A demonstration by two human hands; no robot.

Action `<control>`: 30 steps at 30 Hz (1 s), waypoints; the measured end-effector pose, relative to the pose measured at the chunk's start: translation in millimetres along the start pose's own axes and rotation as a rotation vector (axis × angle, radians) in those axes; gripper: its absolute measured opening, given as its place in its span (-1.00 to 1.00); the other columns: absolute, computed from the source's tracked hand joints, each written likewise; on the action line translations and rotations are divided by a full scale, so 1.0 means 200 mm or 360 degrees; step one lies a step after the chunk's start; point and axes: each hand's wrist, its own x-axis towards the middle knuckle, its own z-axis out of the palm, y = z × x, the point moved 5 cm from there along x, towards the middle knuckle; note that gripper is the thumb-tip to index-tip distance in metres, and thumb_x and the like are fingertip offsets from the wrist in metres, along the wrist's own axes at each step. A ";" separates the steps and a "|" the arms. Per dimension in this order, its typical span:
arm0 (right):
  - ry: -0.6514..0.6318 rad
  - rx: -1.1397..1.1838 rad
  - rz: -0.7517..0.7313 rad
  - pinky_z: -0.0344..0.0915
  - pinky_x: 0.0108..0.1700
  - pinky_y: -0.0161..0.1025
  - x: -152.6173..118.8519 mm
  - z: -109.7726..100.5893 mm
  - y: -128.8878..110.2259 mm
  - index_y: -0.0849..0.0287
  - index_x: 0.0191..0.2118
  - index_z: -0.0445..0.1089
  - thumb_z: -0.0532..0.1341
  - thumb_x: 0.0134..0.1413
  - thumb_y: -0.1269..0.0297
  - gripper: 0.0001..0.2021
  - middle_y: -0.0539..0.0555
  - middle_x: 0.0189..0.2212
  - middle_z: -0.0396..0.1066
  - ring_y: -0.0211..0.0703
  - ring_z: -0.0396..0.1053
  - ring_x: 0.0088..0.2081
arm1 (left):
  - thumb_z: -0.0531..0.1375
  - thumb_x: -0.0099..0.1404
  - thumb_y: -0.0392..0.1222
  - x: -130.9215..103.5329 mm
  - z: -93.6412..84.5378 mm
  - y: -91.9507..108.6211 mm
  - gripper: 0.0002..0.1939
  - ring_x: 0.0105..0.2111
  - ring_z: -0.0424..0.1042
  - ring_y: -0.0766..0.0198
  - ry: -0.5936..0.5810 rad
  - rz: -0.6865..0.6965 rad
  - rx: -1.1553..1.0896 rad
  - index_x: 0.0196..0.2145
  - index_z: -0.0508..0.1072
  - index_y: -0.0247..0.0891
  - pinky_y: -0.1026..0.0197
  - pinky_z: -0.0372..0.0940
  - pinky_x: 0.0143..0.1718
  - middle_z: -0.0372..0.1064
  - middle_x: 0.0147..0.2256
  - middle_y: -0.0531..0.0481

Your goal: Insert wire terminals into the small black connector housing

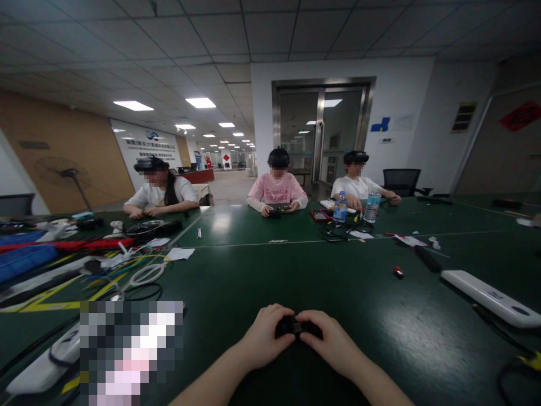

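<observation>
Near the front edge of the green table, my left hand (267, 334) and my right hand (330, 337) meet around a small black object (298, 327). Fingers and thumbs of both hands are closed on it, one hand at each end. A paler patch shows at its middle, between the fingertips. Much of the object is covered by my fingers, and in the dim light I cannot make out what kind of thing it is.
White power strips lie at right (486, 293) and lower left. Tangled cables (146, 274) and blue trays (25, 262) crowd the left. Water bottles (339, 208), a small red-and-black item (398, 273) and a small wrench (199, 233) are farther back. Three people sit across the table.
</observation>
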 end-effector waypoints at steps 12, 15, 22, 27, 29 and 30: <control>0.0017 0.0002 0.0005 0.22 0.04 -0.15 0.00 0.01 0.02 0.02 -0.11 0.42 0.22 -0.03 0.36 -0.70 0.00 -0.09 0.42 -0.06 0.34 -0.02 | 0.18 0.18 -0.17 0.00 0.01 0.00 -0.62 -0.05 0.25 0.12 -0.0027 0.0002 0.0044 -0.02 0.31 -0.10 0.11 0.14 -0.02 0.29 -0.06 -0.02; 0.0027 0.0008 -0.0013 0.22 0.05 -0.14 0.00 0.00 0.01 0.03 -0.13 0.43 0.22 -0.04 0.37 -0.71 0.02 -0.10 0.43 -0.05 0.34 -0.03 | 0.19 0.17 -0.19 0.01 0.00 0.00 -0.62 -0.06 0.26 0.12 -0.0011 0.0020 0.0048 -0.03 0.32 -0.11 0.11 0.15 -0.02 0.31 -0.08 -0.02; 0.0050 0.0007 -0.0042 0.21 0.06 -0.14 0.00 0.00 0.00 0.04 -0.14 0.44 0.22 -0.05 0.38 -0.71 0.04 -0.10 0.44 -0.05 0.34 -0.03 | 0.20 0.15 -0.22 0.01 0.01 0.00 -0.62 -0.07 0.26 0.11 0.0013 0.0022 0.0061 -0.04 0.33 -0.13 0.10 0.15 -0.02 0.31 -0.08 -0.04; 0.0059 0.0022 -0.0032 0.21 0.05 -0.15 0.00 0.00 0.01 0.04 -0.14 0.44 0.21 -0.06 0.39 -0.70 0.04 -0.11 0.44 -0.06 0.34 -0.03 | 0.21 0.14 -0.22 0.00 0.01 0.00 -0.60 -0.05 0.25 0.12 0.0006 -0.0018 0.0030 -0.03 0.33 -0.12 0.10 0.15 0.00 0.30 -0.07 -0.03; 0.0049 0.0021 -0.0022 0.21 0.06 -0.16 0.00 0.01 0.01 0.05 -0.13 0.44 0.21 -0.06 0.38 -0.70 0.04 -0.10 0.44 -0.06 0.34 -0.03 | 0.21 0.14 -0.21 0.00 0.00 0.00 -0.60 -0.05 0.25 0.12 -0.0002 -0.0014 0.0026 -0.02 0.33 -0.11 0.10 0.15 0.00 0.30 -0.07 -0.02; 0.0043 0.0018 -0.0016 0.20 0.06 -0.16 0.00 0.01 0.01 0.05 -0.13 0.43 0.21 -0.05 0.38 -0.70 0.03 -0.10 0.43 -0.06 0.33 -0.02 | 0.21 0.15 -0.21 0.00 0.01 0.00 -0.60 -0.05 0.25 0.12 -0.0002 -0.0010 0.0023 -0.02 0.33 -0.11 0.10 0.15 0.00 0.30 -0.07 -0.02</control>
